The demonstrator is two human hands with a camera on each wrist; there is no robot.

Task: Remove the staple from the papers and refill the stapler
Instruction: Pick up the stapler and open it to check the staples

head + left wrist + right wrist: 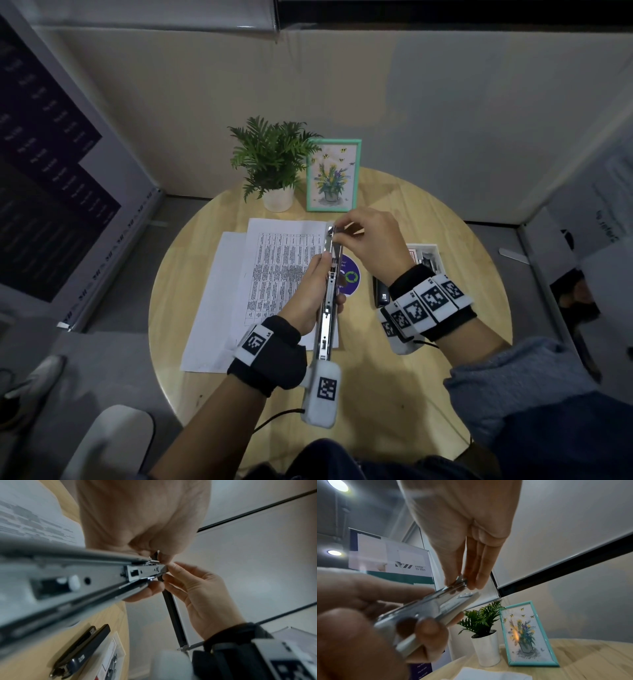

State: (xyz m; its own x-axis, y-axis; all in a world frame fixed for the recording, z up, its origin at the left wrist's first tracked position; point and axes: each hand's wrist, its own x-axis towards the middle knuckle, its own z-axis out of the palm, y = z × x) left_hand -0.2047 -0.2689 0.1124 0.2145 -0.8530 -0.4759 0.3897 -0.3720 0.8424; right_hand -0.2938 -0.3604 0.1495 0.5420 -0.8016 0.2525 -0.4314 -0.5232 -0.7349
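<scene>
A long silver stapler (pixel 328 301) is held above the printed papers (pixel 274 267), its top swung open so the metal magazine (pixel 96 574) shows. My left hand (pixel 325 284) grips it round the middle, fingers and thumb curled on its sides. My right hand (pixel 338 231) pinches the far tip of the stapler (pixel 459 581) between thumb and fingertips (pixel 471 585). Whether a strip of staples sits between those fingers is hidden. The papers lie flat on the round wooden table (pixel 411 359).
A white staple box (pixel 424 255) and a black hand tool (pixel 381 293) lie right of the papers, near a purple disc (pixel 351 279). A potted plant (pixel 274 164) and a teal picture frame (pixel 334 174) stand at the back edge. Panels wall in the table.
</scene>
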